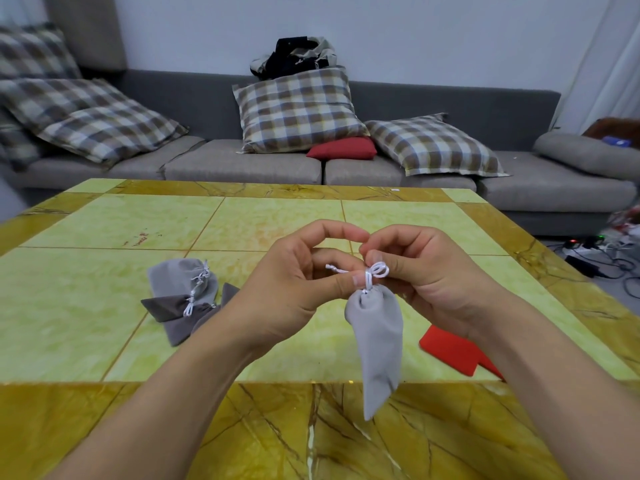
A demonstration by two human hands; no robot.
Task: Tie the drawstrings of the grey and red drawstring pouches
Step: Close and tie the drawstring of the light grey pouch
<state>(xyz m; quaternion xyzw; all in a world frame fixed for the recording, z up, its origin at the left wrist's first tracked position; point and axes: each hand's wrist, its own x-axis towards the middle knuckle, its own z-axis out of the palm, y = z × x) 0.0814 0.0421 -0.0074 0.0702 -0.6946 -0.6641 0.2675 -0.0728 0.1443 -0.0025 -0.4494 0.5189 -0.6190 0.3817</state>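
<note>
Forearms: nearest the lens, reaching in from 7 and 5 o'clock, meeting just past centre.
Left hand (298, 275): fingers curled, thumb and fingertips pinching the white drawstring (372, 273) at the neck.
Right hand (415, 271): fingers curled in, pinching the loops of the bow from 3 o'clock.
Light grey pouch (377, 341): hanging in the air below both hands, neck gathered shut, bow half formed, tip dangling over the table's (121, 306) near edge.
Tied grey pouches (187, 299): heaped on the table at 9 o'clock, white bows showing.
Red pouches (453, 349): flat at 4 o'clock, partly under the right forearm, looking untied yet.
Risk: loop slipping out if one end gets pulled harder, leaving a loose knot; pouch dropping if both pinches ease together.
Hard to make out: right fingertips hidden behind the loops; count of red pouches unclear; heap too tangled to count.
</note>
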